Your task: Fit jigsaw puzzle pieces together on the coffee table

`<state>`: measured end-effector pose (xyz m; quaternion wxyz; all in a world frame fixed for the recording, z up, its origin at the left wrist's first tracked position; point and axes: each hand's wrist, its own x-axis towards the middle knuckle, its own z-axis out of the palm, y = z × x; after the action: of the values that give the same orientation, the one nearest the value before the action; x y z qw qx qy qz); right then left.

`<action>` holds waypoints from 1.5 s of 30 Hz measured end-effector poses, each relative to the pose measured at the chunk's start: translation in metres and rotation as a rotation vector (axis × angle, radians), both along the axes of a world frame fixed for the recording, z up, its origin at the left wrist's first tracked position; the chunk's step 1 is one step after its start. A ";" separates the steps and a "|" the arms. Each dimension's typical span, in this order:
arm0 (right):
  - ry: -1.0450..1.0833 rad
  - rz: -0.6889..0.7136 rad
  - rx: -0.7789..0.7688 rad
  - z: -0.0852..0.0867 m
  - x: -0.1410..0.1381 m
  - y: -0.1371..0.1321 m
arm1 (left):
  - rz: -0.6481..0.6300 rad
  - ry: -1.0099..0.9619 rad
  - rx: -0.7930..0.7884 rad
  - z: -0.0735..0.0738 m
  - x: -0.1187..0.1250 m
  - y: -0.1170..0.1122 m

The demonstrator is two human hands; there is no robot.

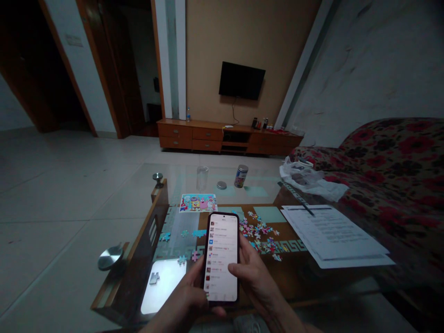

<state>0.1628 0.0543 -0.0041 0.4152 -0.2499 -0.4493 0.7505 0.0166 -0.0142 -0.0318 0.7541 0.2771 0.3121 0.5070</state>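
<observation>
A smartphone (222, 259) with a lit list on its screen is held upright over the glass table. My left hand (192, 293) grips its lower left edge, and my right hand (255, 273) wraps its right side with the thumb over the screen. Behind the phone, to the right, lies a heap of small jigsaw pieces (260, 231). More loose pieces, such as a blue one (165, 237), lie to the left. A cartoon picture card (197, 203) rests just beyond the phone. The phone hides part of the table and pieces.
A drinking glass (202, 178), a round lid (221, 185) and a printed tin (241, 176) stand farther back. Papers (336, 240) with a pen (307, 206) lie at the right, near a plastic bag (312, 180). A flowered sofa (391, 162) borders the right side.
</observation>
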 end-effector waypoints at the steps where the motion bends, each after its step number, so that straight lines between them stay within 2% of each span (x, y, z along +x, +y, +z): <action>1: 0.000 0.003 -0.003 0.000 0.000 0.000 | -0.010 -0.002 -0.002 0.000 0.000 0.000; 3: -0.002 0.021 -0.009 -0.002 -0.001 -0.001 | -0.021 -0.003 -0.012 0.000 -0.001 0.001; 7: 0.002 0.053 -0.006 -0.009 -0.004 -0.001 | 0.039 -0.009 -0.022 -0.002 -0.002 0.004; 11: -0.027 0.025 -0.025 -0.012 -0.006 -0.002 | 0.027 -0.009 0.001 -0.002 -0.003 0.004; 15: -0.059 -0.021 -0.025 -0.012 -0.006 -0.004 | 0.041 -0.009 0.014 -0.002 -0.002 0.003; 23: -0.040 -0.009 -0.043 -0.006 -0.006 -0.007 | 0.069 0.010 -0.024 0.000 -0.001 0.003; 28: -0.043 0.001 -0.028 -0.008 -0.006 -0.006 | 0.088 0.005 0.013 0.006 -0.003 0.004; 38: -0.031 0.142 0.034 -0.020 -0.011 -0.006 | 0.145 0.008 0.019 0.026 -0.012 0.005; 45: -0.068 0.150 0.064 -0.024 -0.015 -0.007 | 0.145 -0.038 0.027 0.015 -0.015 0.007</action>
<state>0.1481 0.0473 -0.0280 0.3503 -0.2275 -0.5041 0.7559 0.0021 -0.0075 -0.0166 0.7175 0.2540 0.3102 0.5696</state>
